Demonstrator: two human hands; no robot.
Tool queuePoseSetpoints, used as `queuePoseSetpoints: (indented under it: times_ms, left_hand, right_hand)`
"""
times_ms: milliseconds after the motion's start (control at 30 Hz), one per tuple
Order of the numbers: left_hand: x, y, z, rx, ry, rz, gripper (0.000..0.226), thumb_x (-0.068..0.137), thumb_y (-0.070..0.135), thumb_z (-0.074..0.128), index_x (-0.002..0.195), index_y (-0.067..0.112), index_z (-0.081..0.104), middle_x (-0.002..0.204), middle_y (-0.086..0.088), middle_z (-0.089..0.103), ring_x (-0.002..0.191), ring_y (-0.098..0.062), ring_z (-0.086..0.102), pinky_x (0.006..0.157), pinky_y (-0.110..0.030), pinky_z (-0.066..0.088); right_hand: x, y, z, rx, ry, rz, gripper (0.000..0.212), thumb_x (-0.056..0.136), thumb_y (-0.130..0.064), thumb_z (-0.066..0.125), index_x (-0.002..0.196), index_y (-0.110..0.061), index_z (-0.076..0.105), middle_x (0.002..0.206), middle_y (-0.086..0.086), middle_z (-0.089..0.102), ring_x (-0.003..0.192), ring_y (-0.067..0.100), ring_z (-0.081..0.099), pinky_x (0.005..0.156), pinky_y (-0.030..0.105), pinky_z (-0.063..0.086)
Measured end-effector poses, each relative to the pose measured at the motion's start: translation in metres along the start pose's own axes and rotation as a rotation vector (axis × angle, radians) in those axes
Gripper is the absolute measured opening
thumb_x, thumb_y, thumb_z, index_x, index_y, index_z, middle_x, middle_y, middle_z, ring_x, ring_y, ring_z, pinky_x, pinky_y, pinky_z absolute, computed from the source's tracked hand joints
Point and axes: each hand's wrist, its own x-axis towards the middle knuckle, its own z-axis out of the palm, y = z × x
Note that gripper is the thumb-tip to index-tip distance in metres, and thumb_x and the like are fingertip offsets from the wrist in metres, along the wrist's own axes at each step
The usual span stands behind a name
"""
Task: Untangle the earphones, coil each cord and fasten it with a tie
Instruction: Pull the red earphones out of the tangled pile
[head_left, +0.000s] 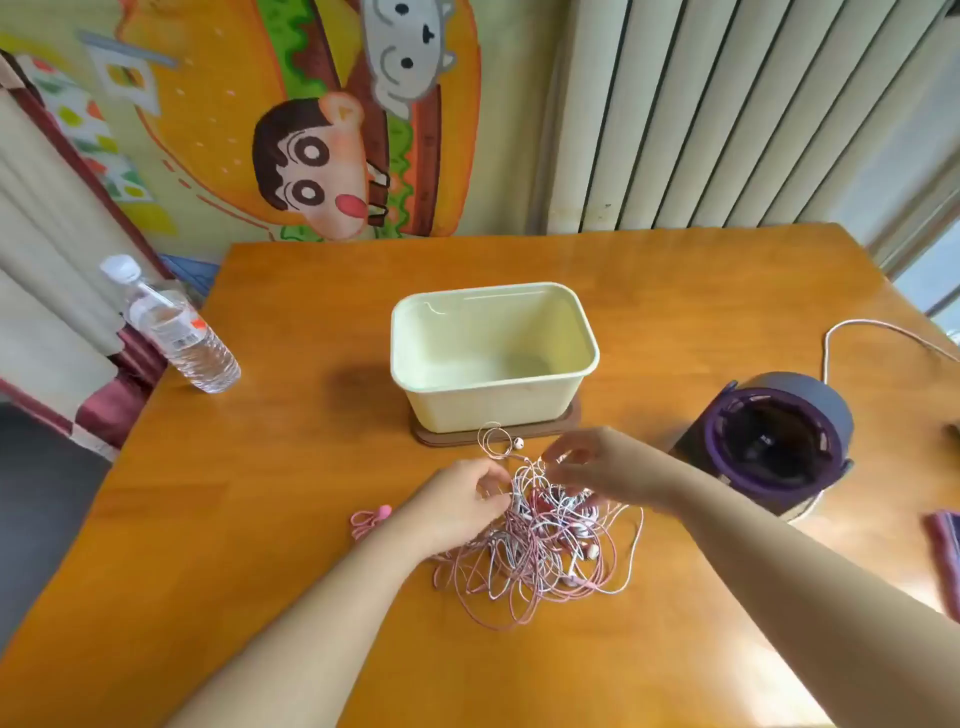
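A tangled heap of pink and white earphone cords (540, 551) lies on the wooden table (260, 467), just in front of the cream box. My left hand (457, 506) rests on the heap's left edge, its fingers pinching cords near the top. My right hand (597, 470) hovers over the heap's upper right, fingers curled into the cords. One cord loop with an earbud (518, 443) sticks up between my hands. A small pink tie (370, 518) lies on the table left of my left hand.
An empty cream plastic box (571, 384) stands on a brown lid behind the heap. A water bottle (176, 332) stands at the table's left edge. A purple fan (769, 441) with a white cable sits to the right. A purple item (943, 551) lies at the right edge.
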Motion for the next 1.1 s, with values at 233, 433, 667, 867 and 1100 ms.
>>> queuePoseSetpoints:
  times_ms: [233, 433, 667, 867, 1100]
  left_hand:
    - [0.007, -0.03, 0.043, 0.36, -0.173, -0.061, 0.078, 0.081, 0.042, 0.068, 0.145, 0.039, 0.024, 0.152, 0.015, 0.014, 0.135, -0.021, 0.033, 0.107, -0.047, 0.035]
    - [0.025, -0.053, 0.056, 0.293, 0.201, -0.025, 0.042, 0.095, 0.02, 0.049, 0.134, 0.036, 0.043, 0.131, 0.006, 0.05, 0.096, -0.019, 0.063, 0.078, -0.036, 0.053]
    - [0.035, -0.048, 0.028, -0.365, 0.362, -0.036, 0.018, 0.096, 0.026, 0.051, 0.09, 0.012, 0.06, 0.053, 0.003, 0.047, 0.042, -0.016, 0.046, 0.046, -0.033, 0.04]
    - [0.051, -0.04, 0.008, -1.144, 0.273, 0.02, 0.011, 0.088, 0.02, 0.057, 0.092, 0.012, 0.062, 0.062, 0.0, 0.06, 0.055, -0.015, 0.06, 0.048, -0.025, 0.046]
    - [0.066, -0.049, 0.009, -1.164, 0.191, 0.189, 0.012, 0.076, 0.027, 0.056, 0.082, 0.017, 0.058, 0.049, 0.007, 0.043, 0.039, -0.005, 0.035, 0.033, -0.016, 0.016]
  right_hand:
    - [0.013, 0.04, 0.033, -0.459, -0.258, 0.012, 0.059, 0.088, -0.021, 0.063, 0.142, -0.025, 0.04, 0.146, -0.002, 0.043, 0.126, 0.021, 0.049, 0.103, 0.032, 0.04]
    - [0.039, 0.065, 0.054, -0.535, 0.049, -0.007, 0.092, 0.083, -0.038, 0.067, 0.152, -0.029, 0.005, 0.158, 0.006, 0.007, 0.141, 0.032, 0.022, 0.109, 0.042, 0.031]
    - [0.069, 0.066, 0.039, -0.305, 0.57, -0.014, 0.018, 0.091, -0.038, 0.056, 0.098, -0.023, 0.064, 0.092, -0.001, 0.065, 0.086, 0.025, 0.06, 0.064, 0.031, 0.043]
    - [0.088, 0.05, 0.03, 0.245, 0.748, -0.212, 0.04, 0.096, -0.034, 0.048, 0.062, -0.013, 0.049, 0.053, 0.001, 0.042, 0.048, 0.013, 0.035, 0.046, 0.027, 0.027]
    - [0.105, 0.059, 0.02, 0.756, 0.664, -0.28, 0.032, 0.083, -0.034, 0.057, 0.054, -0.02, 0.059, 0.058, 0.007, 0.041, 0.049, 0.018, 0.033, 0.05, 0.031, 0.021]
